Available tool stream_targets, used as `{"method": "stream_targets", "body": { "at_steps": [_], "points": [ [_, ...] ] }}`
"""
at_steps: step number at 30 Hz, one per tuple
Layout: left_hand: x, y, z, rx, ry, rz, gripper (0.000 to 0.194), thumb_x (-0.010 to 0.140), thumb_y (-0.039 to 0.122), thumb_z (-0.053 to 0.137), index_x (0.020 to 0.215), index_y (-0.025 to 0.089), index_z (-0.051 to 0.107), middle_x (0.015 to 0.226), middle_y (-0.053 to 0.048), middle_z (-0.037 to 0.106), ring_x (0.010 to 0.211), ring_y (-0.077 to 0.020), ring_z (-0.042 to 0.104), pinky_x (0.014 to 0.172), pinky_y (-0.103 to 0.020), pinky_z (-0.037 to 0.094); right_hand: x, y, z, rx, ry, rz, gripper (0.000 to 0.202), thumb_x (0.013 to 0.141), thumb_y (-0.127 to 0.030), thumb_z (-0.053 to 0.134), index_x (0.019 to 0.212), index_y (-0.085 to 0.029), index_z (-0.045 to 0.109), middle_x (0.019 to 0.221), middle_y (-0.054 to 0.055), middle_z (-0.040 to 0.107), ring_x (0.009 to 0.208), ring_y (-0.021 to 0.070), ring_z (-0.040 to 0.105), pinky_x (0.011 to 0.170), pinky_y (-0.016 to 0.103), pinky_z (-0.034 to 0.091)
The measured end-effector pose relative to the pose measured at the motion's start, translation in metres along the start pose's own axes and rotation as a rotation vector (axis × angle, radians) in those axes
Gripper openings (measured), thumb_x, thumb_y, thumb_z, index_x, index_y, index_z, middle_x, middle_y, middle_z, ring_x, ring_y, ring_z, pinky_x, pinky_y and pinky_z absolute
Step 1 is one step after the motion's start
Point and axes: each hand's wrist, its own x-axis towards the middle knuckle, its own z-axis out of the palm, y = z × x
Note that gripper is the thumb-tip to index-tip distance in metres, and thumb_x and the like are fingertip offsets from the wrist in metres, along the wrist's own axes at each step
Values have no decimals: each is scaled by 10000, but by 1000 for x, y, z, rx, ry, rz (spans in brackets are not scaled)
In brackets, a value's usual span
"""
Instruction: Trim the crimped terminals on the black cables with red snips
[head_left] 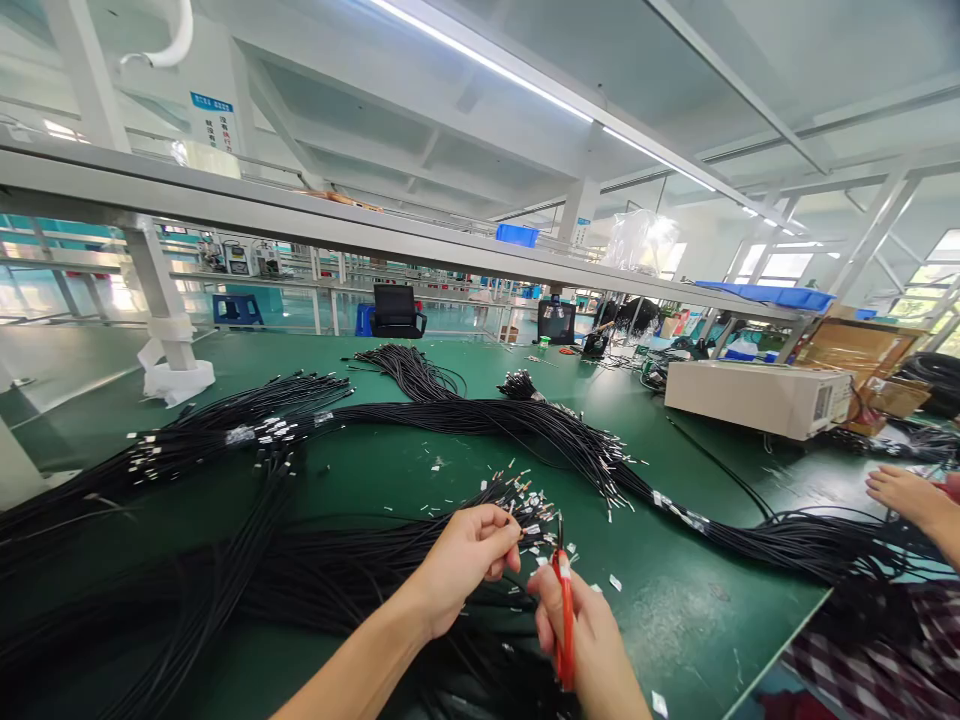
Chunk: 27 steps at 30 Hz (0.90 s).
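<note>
Your left grip (476, 548) pinches a cable tip (523, 533), seemingly to keep it exposed; right grip (589, 625) wraps red-handled snips (565, 610) beside it.

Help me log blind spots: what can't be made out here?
- Head view: whatever the left hand pinches, mostly hidden by its fingers.
- Head view: part of the red handles, behind the right hand.
- Head view: most of the co-worker, cut off by the right edge.
- Head view: any print on the white scrap, too small.
</note>
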Motion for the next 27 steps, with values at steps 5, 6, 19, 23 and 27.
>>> {"method": "stream_targets", "body": {
  "at_steps": [5,6,19,23,27],
  "points": [
    [-1,-3,0,-35,-20,-10,271,814,397,576,784,130,539,618,14,538,511,-60,326,512,-236,217,-1,5,-4,-167,-168,17,649,701,-812,389,725,-173,502,433,-63,423,389,81,349,419,233,266],
    [-2,-3,0,-37,-24,-14,266,813,391,579,781,130,541,617,15,536,510,-59,324,509,-235,215,0,6,-4,-192,-192,24,657,697,-819,379,725,-174,498,440,-60,427,394,85,360,422,234,273],
    [-3,0,1,-31,-38,-55,255,801,371,593,742,127,549,595,19,519,495,-51,336,497,-227,217,8,12,-6,-234,-238,8,571,778,-740,369,722,-185,492,421,-60,406,385,93,334,416,242,236],
    [-3,0,1,-36,-46,-51,260,795,374,592,726,128,544,590,18,519,490,-52,332,494,-234,206,8,14,-8,-370,-217,-66,494,839,-665,359,735,-199,485,521,-38,443,488,122,388,479,254,274],
    [-3,0,0,-51,-61,-48,281,793,395,597,719,131,536,588,21,511,491,-53,321,500,-242,191,11,11,-11,-549,-153,-127,467,840,-646,369,692,-213,464,618,-9,505,576,146,374,550,274,264]
  ]
}}
